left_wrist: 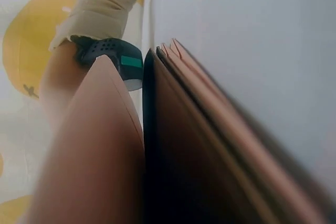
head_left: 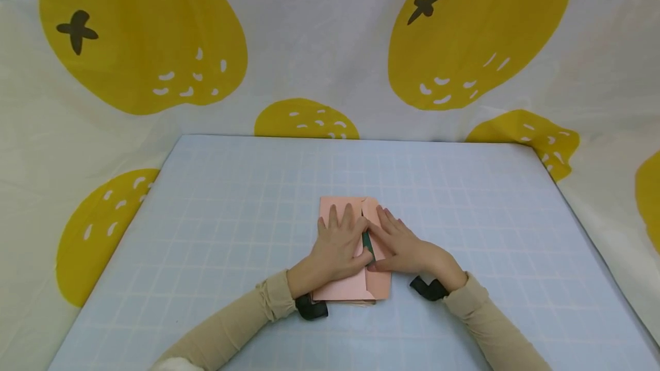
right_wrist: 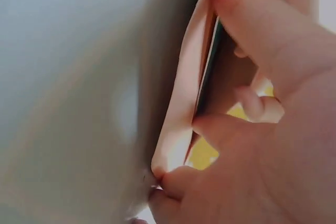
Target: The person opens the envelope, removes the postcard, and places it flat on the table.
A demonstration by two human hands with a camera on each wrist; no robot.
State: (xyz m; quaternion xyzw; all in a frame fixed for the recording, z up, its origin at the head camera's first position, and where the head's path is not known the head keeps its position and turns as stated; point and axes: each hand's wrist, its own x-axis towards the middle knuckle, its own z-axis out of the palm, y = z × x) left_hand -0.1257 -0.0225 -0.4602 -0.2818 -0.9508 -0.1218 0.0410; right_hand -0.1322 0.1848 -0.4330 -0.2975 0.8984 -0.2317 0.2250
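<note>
A pink paper envelope (head_left: 342, 289) lies upright on the table, its flap (head_left: 378, 286) along the right side. A strip of something dark green (head_left: 368, 242) shows in the gap between body and flap. My left hand (head_left: 335, 251) rests on the envelope's body with fingers spread, thumb at the gap. On the flap lies my right hand (head_left: 407, 252), fingers extended, index and thumb tips at its inner edge. From the right wrist, the fingertips touch the raised flap (right_wrist: 178, 98). Several more pink paper layers (left_wrist: 210, 95) are stacked beneath in the left wrist view.
The table (head_left: 247, 188) has a pale blue cover with a white grid. Black cameras (head_left: 311, 308) sit at both wrists, close to the envelope's lower edge. A white cloth (head_left: 319, 44) with yellow fruit shapes hangs behind and beside the table.
</note>
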